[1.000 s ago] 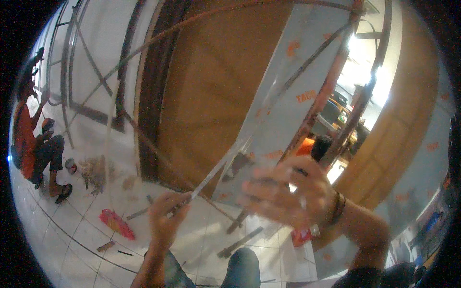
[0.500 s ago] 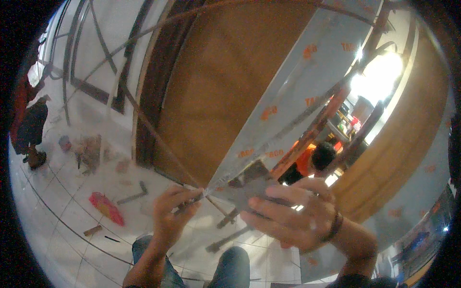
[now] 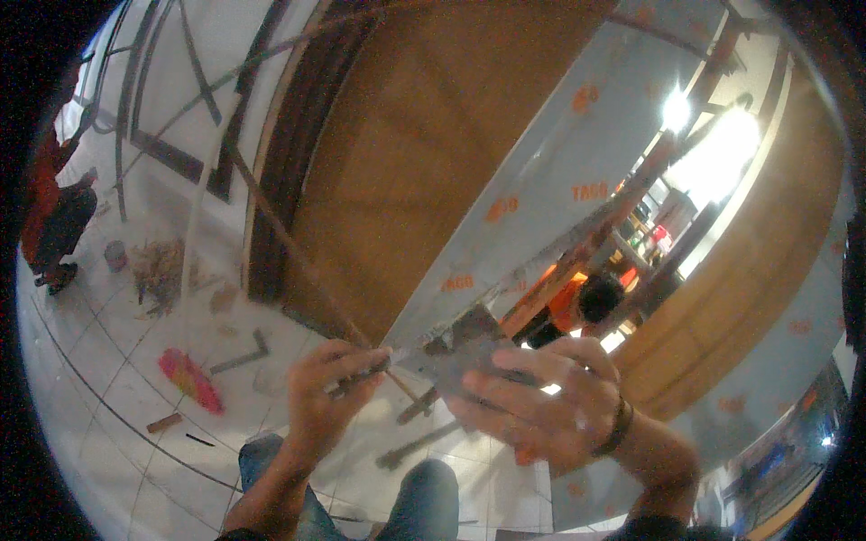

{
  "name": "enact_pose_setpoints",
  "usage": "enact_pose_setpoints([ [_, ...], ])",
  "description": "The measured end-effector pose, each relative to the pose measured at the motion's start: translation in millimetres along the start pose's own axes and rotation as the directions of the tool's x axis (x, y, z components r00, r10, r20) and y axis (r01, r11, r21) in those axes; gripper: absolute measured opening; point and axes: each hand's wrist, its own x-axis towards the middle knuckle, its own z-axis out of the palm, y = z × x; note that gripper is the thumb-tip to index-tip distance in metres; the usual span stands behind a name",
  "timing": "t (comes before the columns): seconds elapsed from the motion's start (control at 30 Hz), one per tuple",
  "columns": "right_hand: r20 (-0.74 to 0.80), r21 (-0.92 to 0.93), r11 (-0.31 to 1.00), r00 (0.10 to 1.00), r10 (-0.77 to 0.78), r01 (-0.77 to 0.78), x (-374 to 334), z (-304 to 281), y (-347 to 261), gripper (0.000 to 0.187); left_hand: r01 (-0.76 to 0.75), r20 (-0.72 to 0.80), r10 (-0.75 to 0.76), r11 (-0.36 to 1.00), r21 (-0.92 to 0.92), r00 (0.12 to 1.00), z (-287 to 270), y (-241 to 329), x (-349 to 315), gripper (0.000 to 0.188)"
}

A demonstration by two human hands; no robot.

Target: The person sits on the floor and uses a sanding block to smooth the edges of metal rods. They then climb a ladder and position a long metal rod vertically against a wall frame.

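Note:
In front of me, at the foot of a tall grey panel, both hands are raised close together. My left hand point(image 3: 329, 388) is closed round the dark handle of a small tool that looks like a putty knife point(image 3: 347, 382); its pale blade end points right and is blurred. My right hand point(image 3: 550, 397) grips a flat, greyish rectangular plate point(image 3: 460, 352), like a wide scraper, with dark and pale smears on its upper part. The blade end lies close to the plate's left edge; whether they touch I cannot tell. The right fingers cover the plate's lower right part.
A grey panel with orange print point(image 3: 532, 171) rises beside a brown board point(image 3: 433, 117). Thin bars cross in front. Behind the frame, a person in orange point(image 3: 568, 305) is low down; another person point(image 3: 63, 216) stands far left. A pink bag point(image 3: 189, 379) and an L-shaped tool point(image 3: 242, 353) lie on tiles.
The whole view has shifted slightly. My hands keep nearly the same pose, with the small tool and the plate held close together as before.

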Motion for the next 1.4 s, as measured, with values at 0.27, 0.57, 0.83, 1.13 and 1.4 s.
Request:
enact_pose_setpoints([
  [0.27, -0.263, -0.292, 0.910, 0.939, 0.220, -0.295, -15, -17, 43, 0.036, 0.015, 0.013, -0.015, 1.000, 0.005, 1.000, 3, -5, -2, 0.028],
  [0.57, -0.158, -0.200, 0.968, 0.980, 0.118, -0.149, -25, 16, 28, 0.032, -0.007, -0.012, 0.007, 1.000, 0.020, 1.000, 5, -1, -3, 0.027],
  [0.83, -0.151, -0.024, 0.992, 0.981, 0.121, -0.126, -29, 32, 17, 0.033, -0.047, -0.025, 0.048, 0.998, 0.043, 0.999, 16, -2, -3, 0.024],
  [1.13, -0.124, 0.238, 0.969, 0.988, 0.093, -0.061, -23, 39, 7, 0.033, 0.003, 0.051, -0.006, 0.999, 0.054, 0.999, 22, -2, 3, 0.029],
  [1.4, -0.191, 0.775, 0.442, 0.500, 0.845, -0.451, -23, 13, 21, 0.008, -0.046, 0.023, 0.047, 0.999, -0.023, 0.999, 30, 2, 10, 0.029],
])
